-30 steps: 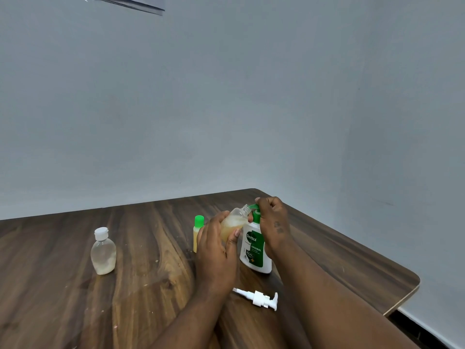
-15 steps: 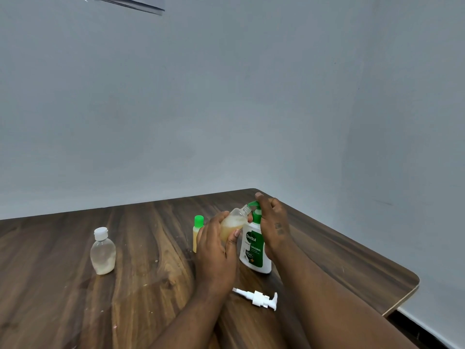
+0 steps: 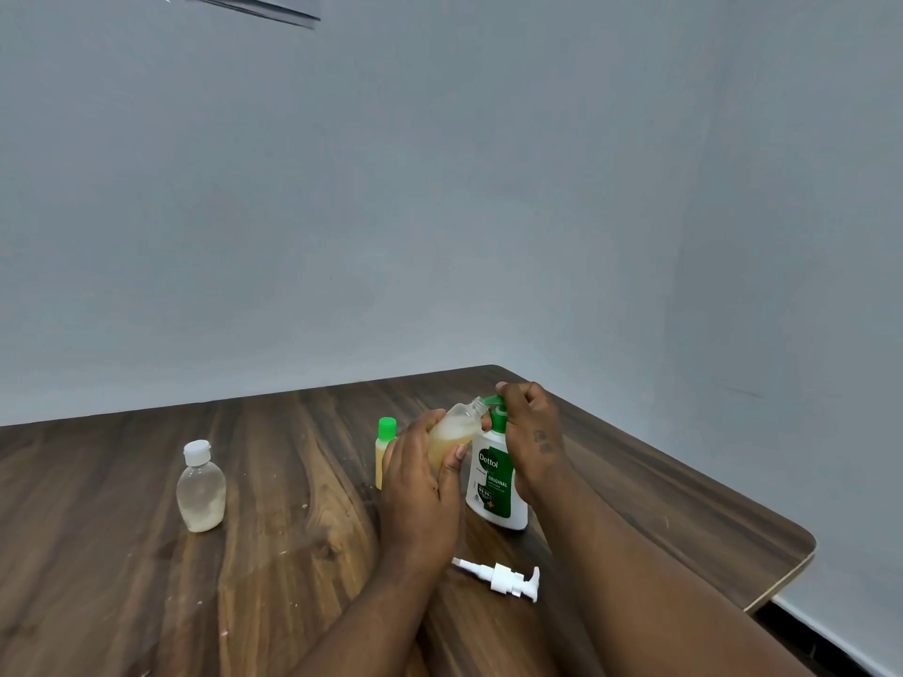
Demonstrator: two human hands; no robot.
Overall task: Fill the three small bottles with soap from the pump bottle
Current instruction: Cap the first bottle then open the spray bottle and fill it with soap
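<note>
My left hand (image 3: 420, 486) grips a small clear bottle (image 3: 457, 432), tilted, part full of amber soap, its open neck up against the green spout of the pump bottle (image 3: 496, 476). The white and green pump bottle stands upright on the table. My right hand (image 3: 530, 434) curls over its green pump head. A small yellow bottle with a green cap (image 3: 385, 444) stands just behind my left hand, partly hidden. A clear bottle with a white cap (image 3: 200, 488) stands apart at the left, with a little pale soap at its bottom.
A loose white pump sprayer (image 3: 503, 578) lies on the wooden table (image 3: 146, 579) in front of the pump bottle, between my forearms. The table's rounded right edge (image 3: 801, 559) runs close to my right arm. Grey walls stand behind and to the right.
My right hand and the pump head have risen slightly. My left hand keeps the small bottle at the spout.
</note>
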